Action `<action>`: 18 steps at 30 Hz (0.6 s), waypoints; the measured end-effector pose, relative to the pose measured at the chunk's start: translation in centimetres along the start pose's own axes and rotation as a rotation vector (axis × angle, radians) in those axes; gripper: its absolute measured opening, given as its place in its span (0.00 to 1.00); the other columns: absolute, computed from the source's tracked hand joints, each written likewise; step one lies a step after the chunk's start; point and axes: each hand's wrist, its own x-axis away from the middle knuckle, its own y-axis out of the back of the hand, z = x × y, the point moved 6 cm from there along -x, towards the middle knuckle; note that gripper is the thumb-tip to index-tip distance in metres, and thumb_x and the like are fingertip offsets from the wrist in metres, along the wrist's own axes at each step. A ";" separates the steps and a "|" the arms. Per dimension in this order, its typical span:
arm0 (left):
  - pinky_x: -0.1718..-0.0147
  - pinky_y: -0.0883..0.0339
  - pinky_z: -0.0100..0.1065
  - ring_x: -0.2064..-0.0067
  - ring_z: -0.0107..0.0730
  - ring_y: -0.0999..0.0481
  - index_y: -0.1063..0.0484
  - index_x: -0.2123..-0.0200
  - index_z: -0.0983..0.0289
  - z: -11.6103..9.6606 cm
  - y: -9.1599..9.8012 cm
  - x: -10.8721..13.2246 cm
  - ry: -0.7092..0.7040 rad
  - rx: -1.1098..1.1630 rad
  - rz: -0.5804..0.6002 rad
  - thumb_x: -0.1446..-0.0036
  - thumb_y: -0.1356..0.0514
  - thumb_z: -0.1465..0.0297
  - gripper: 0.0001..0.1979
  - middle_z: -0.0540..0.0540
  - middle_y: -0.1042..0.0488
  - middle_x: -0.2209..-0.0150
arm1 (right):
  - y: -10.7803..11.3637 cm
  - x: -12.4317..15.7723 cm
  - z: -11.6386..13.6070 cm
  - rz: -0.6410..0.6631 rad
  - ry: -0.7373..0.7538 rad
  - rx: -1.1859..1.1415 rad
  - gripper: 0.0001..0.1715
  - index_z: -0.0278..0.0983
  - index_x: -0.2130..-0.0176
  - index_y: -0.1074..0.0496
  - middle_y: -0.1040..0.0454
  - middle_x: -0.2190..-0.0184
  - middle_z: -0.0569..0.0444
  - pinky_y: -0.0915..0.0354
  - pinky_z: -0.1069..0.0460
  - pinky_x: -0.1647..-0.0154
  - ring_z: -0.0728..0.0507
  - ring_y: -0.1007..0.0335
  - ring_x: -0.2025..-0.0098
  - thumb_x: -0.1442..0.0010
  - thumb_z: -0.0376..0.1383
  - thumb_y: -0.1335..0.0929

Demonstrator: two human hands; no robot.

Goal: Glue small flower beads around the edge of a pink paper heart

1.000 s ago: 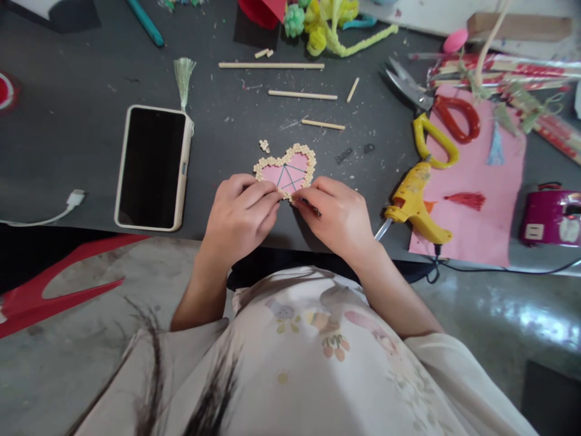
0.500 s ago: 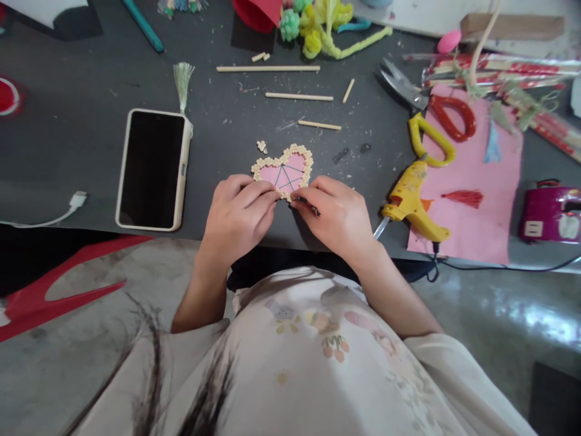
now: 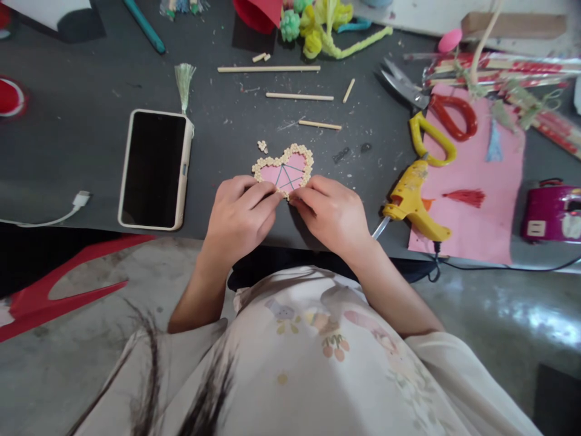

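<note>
A pink paper heart (image 3: 290, 170) edged with small cream beads and crossed by thin dark lines lies flat on the dark table (image 3: 82, 127). My left hand (image 3: 238, 217) rests at its lower left, fingers curled together and pressing on the bottom rim. From the right, my right hand (image 3: 333, 212) meets that hand at the heart's lower tip, fingers pinched close; whatever they grip is hidden. A tiny loose bead cluster (image 3: 262, 146) sits just above the heart's left lobe.
A phone (image 3: 153, 169) in a cream case lies to the left, with a white cable plug (image 3: 80, 198) beyond it. A yellow glue gun (image 3: 414, 200), scissors (image 3: 436, 121) and pink paper (image 3: 472, 200) lie to the right. Wooden sticks (image 3: 269, 68) lie behind the heart.
The dark thin object seen at my right fingertips earlier is now hidden as those fingers have closed in on the heart's tip. My left hand has barely moved.
</note>
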 end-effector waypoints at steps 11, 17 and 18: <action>0.56 0.37 0.42 0.54 0.38 0.28 0.28 0.53 0.55 0.0 0.1 -0.1 0.000 -0.047 -0.044 0.37 0.42 0.69 0.09 0.47 0.20 0.55 | 0.4 0.3 -0.4 -0.010 -0.009 -0.022 0.14 0.38 0.62 0.22 0.25 0.66 0.51 0.45 0.50 0.66 0.45 0.33 0.65 0.32 0.36 0.37; 0.57 0.38 0.43 0.53 0.39 0.29 0.29 0.51 0.54 0.1 0.1 0.0 -0.011 -0.002 -0.019 0.36 0.43 0.70 0.11 0.49 0.21 0.54 | 0.0 0.1 -0.1 -0.015 0.013 0.010 0.16 0.38 0.64 0.23 0.25 0.67 0.51 0.46 0.50 0.66 0.45 0.34 0.65 0.31 0.36 0.38; 0.57 0.38 0.43 0.54 0.40 0.29 0.29 0.51 0.54 0.1 0.1 0.0 -0.016 -0.003 -0.017 0.36 0.43 0.70 0.11 0.49 0.21 0.54 | 0.0 0.0 -0.1 -0.018 0.017 0.012 0.16 0.38 0.64 0.23 0.25 0.67 0.52 0.46 0.50 0.66 0.46 0.34 0.65 0.31 0.36 0.38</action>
